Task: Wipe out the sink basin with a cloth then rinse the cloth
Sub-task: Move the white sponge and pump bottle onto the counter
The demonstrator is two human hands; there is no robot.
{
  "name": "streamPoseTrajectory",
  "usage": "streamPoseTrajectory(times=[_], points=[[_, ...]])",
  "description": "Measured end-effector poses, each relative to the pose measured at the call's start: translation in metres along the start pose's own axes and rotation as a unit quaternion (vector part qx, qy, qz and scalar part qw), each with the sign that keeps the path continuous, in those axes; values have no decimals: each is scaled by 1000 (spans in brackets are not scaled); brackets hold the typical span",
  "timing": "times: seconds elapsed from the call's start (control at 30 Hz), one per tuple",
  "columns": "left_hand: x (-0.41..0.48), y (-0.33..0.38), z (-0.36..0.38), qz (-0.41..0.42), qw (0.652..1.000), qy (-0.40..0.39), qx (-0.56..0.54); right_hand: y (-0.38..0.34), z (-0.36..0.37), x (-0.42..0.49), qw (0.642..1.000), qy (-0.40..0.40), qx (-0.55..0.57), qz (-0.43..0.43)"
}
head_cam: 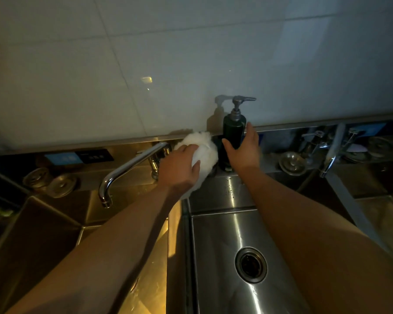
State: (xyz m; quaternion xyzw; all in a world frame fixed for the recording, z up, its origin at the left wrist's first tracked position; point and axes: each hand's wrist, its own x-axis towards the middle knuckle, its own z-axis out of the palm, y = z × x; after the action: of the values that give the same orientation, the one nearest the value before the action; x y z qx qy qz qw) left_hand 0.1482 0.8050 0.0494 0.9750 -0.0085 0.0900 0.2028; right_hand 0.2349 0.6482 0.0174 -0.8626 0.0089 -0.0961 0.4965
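Grips the white cloth (203, 145) in curled left hand (179, 166) fingers — at the sink's (216, 245) back edge. Wraps right hand (244, 151) fingers round the dark pump bottle (234, 126), just beside the cloth.

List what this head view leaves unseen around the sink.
All in the head view:
The pump bottle: lower body hidden by the right hand round it; any label is too dark to read.
The white cloth: partly covered by the left hand gripping it.
The faucet: base mostly behind that hand and cloth.
The left basin: floor hidden by the forearm and cut off by the bottom edge.
The blue label: too small to read.
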Motion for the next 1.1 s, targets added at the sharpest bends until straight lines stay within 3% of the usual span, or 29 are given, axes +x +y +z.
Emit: streamPoseTrajectory(times=[0.23, 0.57, 1.1], points=[[-19, -13, 6, -13, 1000, -24, 6, -2, 14, 17, 996, 31, 69, 47], [-46, -25, -3, -27, 998, -47, 8, -7, -7, -18, 995, 19, 95, -12], [-156, -46, -50, -25, 997, -68, 31, -42, -10, -170, 989, -90, 108, -39]])
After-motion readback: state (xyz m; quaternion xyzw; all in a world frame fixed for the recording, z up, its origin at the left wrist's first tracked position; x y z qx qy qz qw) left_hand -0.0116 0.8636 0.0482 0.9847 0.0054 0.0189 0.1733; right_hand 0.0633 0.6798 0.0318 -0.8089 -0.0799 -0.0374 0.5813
